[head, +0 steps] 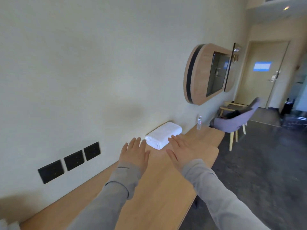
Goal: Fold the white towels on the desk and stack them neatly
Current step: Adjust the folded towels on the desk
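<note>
Towel stack [163, 135] x1 on desk [159, 180]; left hand [134, 152], right hand [184, 152] flat.

A pale wall [83, 63] fills the left and centre of the frame, with three black sockets [74, 160] at lower left above a long wooden desk [157, 188]. At upper right hangs a rounded wooden panel [207, 73] holding a dark screen. Right of centre a purple chair [235, 120] stands on the dark floor [265, 163], with a beige door [264, 75] behind and a ceiling light [286, 8] at top right.
</note>
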